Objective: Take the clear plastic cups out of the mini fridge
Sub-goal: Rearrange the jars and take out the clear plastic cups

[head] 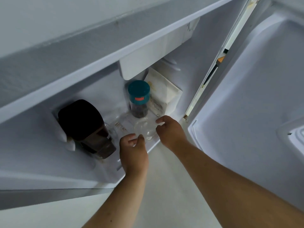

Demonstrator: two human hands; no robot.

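Observation:
A clear plastic cup (145, 129) stands on the floor of the open mini fridge (92, 162), near its front edge. My left hand (133, 151) pinches the cup's near-left rim between thumb and fingers. From the right, my right hand (169, 131) curls its fingers and thumb around the cup's right rim. Faint outlines of another clear cup (119, 123) show just to the left, behind my left hand. How many clear cups there are is hard to tell.
A dark brown jug with a black lid (82, 124) stands at the left. A jar with a teal lid (139, 96) and a white paper bag (164, 92) are right behind the cup. The fridge door (246, 104) hangs open at right. Pale floor (164, 195) lies below.

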